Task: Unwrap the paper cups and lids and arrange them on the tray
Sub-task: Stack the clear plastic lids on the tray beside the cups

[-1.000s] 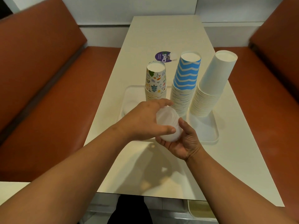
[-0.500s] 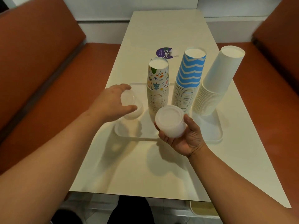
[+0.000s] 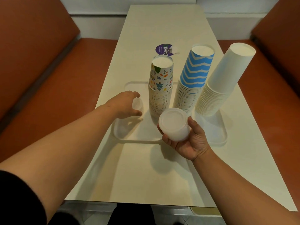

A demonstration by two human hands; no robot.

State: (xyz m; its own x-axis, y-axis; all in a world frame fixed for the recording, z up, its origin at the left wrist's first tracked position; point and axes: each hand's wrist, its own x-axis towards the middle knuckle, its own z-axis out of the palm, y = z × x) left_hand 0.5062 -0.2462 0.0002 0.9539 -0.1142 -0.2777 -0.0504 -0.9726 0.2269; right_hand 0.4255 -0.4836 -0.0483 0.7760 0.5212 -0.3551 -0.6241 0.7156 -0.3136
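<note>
The left hand (image 3: 124,103) curls its fingers around a few translucent lids (image 3: 138,106) over the tray (image 3: 217,135). The right hand (image 3: 189,140) cradles a lid stack (image 3: 174,124), fingers wrapped beneath, beside 3 cup stacks (image 3: 160,88).

Back half of the tray (image 3: 218,140) is walled off by three upturned cup stacks in a row: patterned stack (image 3: 160,88), blue zigzag stack (image 3: 191,85), plain white stack (image 3: 220,85), with only narrow gaps between them, the white one leaning right. Left end of the tray is taken by the left hand (image 3: 123,103) around some lids (image 3: 138,105), and the right hand (image 3: 188,138) with a lid stack (image 3: 174,124) hangs over the front rim at the middle. Bare tray floor shows at the front left and front right corners; the table (image 3: 162,176) in front is open, and behind the stacks only a purple sticker (image 3: 164,49) lies flat.
</note>
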